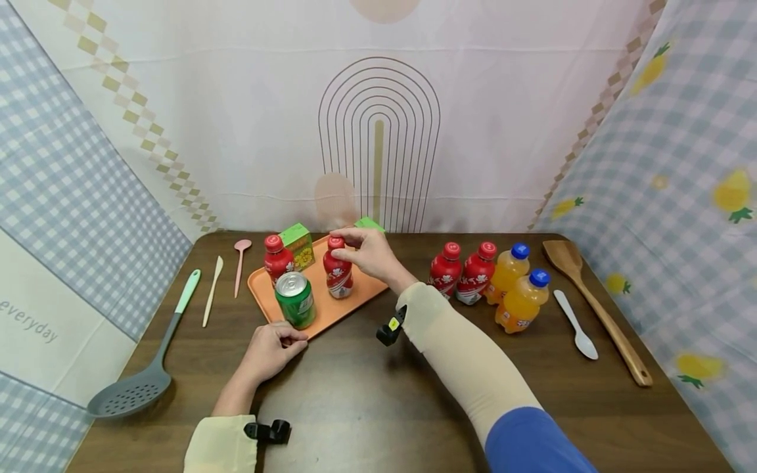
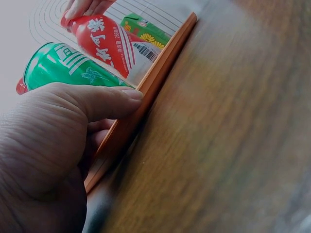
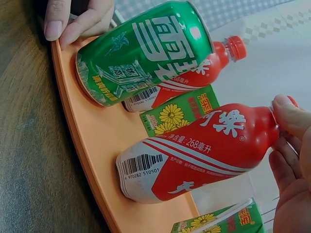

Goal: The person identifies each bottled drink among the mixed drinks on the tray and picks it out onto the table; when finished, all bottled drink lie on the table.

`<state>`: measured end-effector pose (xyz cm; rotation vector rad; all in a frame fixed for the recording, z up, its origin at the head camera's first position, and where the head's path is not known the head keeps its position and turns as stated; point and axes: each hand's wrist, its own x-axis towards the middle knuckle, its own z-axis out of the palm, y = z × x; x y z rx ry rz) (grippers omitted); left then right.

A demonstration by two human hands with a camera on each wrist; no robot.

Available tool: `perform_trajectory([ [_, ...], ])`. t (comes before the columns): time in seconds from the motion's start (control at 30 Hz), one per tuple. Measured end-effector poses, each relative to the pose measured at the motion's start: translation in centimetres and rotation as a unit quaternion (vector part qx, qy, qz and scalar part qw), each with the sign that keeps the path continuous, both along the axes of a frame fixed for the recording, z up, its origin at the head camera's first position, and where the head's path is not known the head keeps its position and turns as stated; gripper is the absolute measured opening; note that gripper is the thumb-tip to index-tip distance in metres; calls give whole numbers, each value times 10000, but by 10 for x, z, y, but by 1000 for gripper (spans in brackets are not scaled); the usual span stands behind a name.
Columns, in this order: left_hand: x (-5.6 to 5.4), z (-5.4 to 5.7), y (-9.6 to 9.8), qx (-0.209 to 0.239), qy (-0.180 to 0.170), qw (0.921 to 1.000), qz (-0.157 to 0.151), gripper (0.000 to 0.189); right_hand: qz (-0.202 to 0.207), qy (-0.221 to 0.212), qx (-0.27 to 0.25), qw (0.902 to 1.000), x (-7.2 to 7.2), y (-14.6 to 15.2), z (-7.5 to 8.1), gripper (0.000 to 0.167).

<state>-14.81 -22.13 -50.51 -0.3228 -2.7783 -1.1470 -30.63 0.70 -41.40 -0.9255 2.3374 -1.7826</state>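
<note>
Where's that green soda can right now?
In the head view, the green can stands on the left part of the orange tray, in front of a red bottle and just beyond the left hand.

Red bottle (image 1: 339,276) — white-lettered, capped — upright on orange tray (image 1: 334,313).

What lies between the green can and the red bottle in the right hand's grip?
Only bare orange tray separates green can from red bottle, head view.
</note>
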Motion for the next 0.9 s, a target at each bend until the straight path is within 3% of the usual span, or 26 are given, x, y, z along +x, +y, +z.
perform_trajectory([
  [0.37, 0, 0, 0, -30, -15, 10000, 13, 5, -426, 234, -258, 9985, 12, 21, 6, 34],
  [0.9, 2, 0, 0, -44, 140, 9999, -24, 6, -546, 547, -462, 9959, 51, 64, 6, 33],
])
